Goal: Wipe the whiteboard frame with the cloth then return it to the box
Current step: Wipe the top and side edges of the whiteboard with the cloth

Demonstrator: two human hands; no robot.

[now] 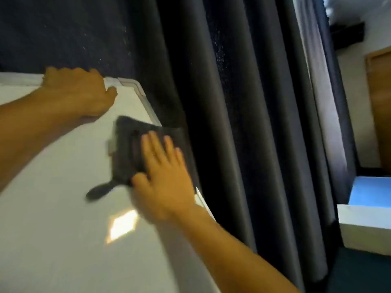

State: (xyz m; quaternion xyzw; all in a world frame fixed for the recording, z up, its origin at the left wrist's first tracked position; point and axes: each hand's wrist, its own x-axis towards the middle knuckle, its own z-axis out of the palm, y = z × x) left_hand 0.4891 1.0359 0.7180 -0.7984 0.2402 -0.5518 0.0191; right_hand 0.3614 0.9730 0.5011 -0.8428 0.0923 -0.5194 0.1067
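Note:
A white whiteboard [53, 208] fills the lower left, with its pale frame [146, 98] running along the top and down the right edge. My left hand [80, 92] grips the top frame near the corner, fingers curled over it. A dark grey cloth [127, 149] lies flat against the board's right edge, partly over the frame. My right hand [165, 176] presses on the cloth with its fingers spread. The picture is blurred with motion. A white box [364, 229] with a blue inside stands at the lower right.
Dark blue curtains [243, 123] hang right behind and beside the board. A wooden door [380, 106] and a white wall are at the far right. Dark carpet [359, 275] lies below the box. A bright patch of light [122, 225] reflects on the board.

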